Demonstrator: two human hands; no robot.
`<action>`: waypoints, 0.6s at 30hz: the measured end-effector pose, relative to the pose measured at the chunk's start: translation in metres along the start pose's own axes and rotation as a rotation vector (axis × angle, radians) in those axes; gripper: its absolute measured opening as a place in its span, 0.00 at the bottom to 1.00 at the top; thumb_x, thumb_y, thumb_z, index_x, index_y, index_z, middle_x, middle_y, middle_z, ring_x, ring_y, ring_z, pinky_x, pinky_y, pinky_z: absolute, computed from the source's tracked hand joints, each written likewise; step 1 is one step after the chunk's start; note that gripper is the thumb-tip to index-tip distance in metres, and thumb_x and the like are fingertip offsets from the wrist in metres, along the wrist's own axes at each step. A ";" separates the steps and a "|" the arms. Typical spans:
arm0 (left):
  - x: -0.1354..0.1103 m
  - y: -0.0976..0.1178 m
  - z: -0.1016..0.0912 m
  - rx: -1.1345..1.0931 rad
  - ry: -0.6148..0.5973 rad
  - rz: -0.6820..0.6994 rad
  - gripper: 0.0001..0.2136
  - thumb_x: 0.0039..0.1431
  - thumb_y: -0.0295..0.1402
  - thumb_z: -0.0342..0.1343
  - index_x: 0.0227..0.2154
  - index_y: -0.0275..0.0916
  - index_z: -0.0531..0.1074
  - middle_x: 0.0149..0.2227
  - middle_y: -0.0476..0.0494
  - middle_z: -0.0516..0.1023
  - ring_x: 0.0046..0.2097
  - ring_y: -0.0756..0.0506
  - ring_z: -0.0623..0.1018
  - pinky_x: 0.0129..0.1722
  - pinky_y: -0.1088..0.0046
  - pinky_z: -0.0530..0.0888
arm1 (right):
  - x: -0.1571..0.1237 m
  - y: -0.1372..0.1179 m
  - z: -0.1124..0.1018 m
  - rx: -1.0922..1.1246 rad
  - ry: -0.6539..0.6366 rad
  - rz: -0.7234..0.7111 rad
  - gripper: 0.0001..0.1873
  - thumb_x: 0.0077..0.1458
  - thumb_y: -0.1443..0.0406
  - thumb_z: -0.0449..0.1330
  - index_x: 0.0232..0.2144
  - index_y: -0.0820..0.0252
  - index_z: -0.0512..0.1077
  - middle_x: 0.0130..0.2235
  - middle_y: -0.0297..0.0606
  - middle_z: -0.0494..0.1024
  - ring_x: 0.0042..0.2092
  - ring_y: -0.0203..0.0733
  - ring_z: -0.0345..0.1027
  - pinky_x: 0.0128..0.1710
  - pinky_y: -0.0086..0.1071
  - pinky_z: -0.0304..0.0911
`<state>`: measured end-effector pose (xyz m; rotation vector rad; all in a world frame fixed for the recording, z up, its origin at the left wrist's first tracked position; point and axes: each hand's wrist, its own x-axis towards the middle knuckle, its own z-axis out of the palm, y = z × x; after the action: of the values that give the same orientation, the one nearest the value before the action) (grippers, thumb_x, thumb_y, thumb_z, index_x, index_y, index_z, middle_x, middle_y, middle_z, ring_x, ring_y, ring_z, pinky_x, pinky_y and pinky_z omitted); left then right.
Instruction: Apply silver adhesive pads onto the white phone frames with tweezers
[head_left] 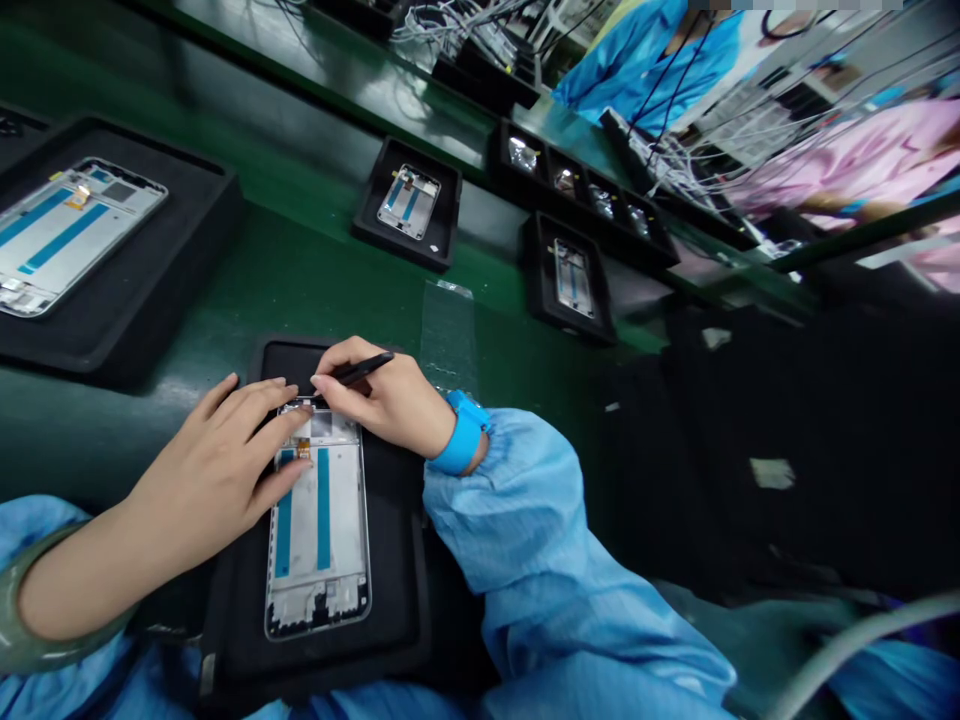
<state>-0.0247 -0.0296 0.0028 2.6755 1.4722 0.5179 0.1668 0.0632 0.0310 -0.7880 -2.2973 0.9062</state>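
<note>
A silver phone mid-frame (345, 520) with two blue adhesive strips lies in a black foam tray (396, 590) in front of me. My left hand (214, 460) rests with spread fingers on the frame's upper left part, near a small orange flex cable (303, 447). Pinched in my right hand (401, 405) is a slim black pen-like tool (365, 368), held over the frame's top edge. Its tip is hidden behind my fingers, so I cannot tell whether it touches the frame.
Another phone frame (82, 220) lies on a black tray (199, 215) at the left. Two smaller-looking trays (442, 250) (536, 270) with frames stand farther back. A clear plastic bag (448, 330) lies on the green bench. Dark stacked material (825, 400) is at the right; people sit opposite.
</note>
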 end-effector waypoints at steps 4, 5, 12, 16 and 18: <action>0.000 0.000 -0.001 -0.004 -0.001 0.002 0.20 0.63 0.42 0.48 0.53 0.34 0.66 0.53 0.33 0.72 0.55 0.34 0.71 0.55 0.44 0.67 | 0.007 -0.004 -0.003 -0.138 -0.135 -0.112 0.08 0.64 0.62 0.52 0.37 0.60 0.67 0.37 0.37 0.75 0.36 0.35 0.70 0.36 0.29 0.66; 0.000 0.000 -0.001 -0.004 -0.003 0.002 0.20 0.63 0.42 0.48 0.53 0.34 0.66 0.53 0.33 0.72 0.55 0.34 0.71 0.55 0.44 0.67 | 0.006 -0.003 -0.002 -0.153 -0.135 -0.133 0.09 0.64 0.61 0.51 0.38 0.60 0.67 0.37 0.37 0.74 0.36 0.36 0.70 0.36 0.29 0.66; 0.000 0.001 -0.001 0.019 -0.006 -0.004 0.19 0.64 0.41 0.47 0.53 0.35 0.67 0.55 0.33 0.71 0.57 0.35 0.71 0.57 0.45 0.66 | -0.007 0.003 0.001 -0.061 0.102 -0.158 0.07 0.63 0.63 0.53 0.36 0.60 0.69 0.35 0.37 0.75 0.37 0.35 0.71 0.38 0.28 0.67; 0.000 0.001 -0.001 0.019 -0.004 0.006 0.20 0.64 0.41 0.47 0.53 0.35 0.67 0.54 0.33 0.72 0.56 0.35 0.71 0.56 0.44 0.66 | -0.007 0.001 -0.002 -0.029 0.067 -0.032 0.09 0.62 0.60 0.54 0.35 0.58 0.69 0.36 0.37 0.76 0.37 0.35 0.71 0.38 0.29 0.68; -0.001 0.001 -0.001 0.018 -0.004 0.004 0.20 0.64 0.42 0.47 0.53 0.35 0.67 0.54 0.33 0.72 0.56 0.34 0.71 0.56 0.44 0.66 | -0.006 0.002 0.001 -0.049 0.025 -0.048 0.09 0.62 0.60 0.54 0.36 0.58 0.69 0.36 0.37 0.76 0.38 0.36 0.72 0.39 0.30 0.69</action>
<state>-0.0248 -0.0305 0.0038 2.6919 1.4781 0.5022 0.1708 0.0595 0.0269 -0.7572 -2.3144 0.8165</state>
